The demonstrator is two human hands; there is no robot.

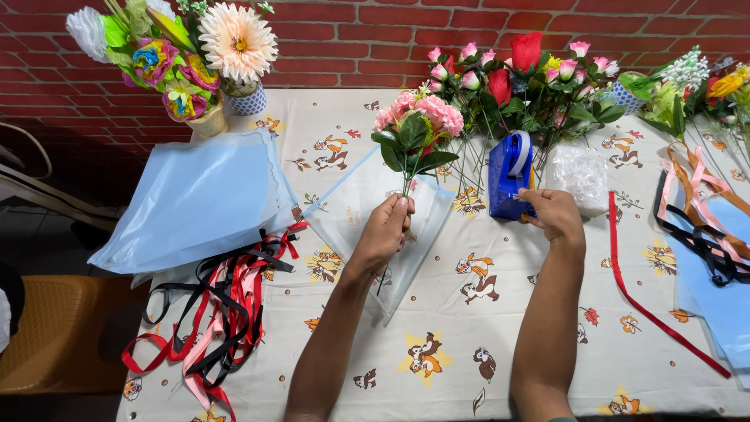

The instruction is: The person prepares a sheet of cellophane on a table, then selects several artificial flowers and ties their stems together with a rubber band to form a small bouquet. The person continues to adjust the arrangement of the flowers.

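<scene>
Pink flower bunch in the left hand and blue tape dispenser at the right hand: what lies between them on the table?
In the head view, only bare cartoon-print tablecloth and loose flower stems lie between the pink flower bunch and blue tape dispenser.

The left hand's fingers (394, 212) hide the lower stems of the pink bouquet (414, 125). The right hand's fingers (539, 205) cover the blue dispenser's (508, 176) base, perhaps gripping it. Blue sheets (723, 301) run off the right edge.
</scene>
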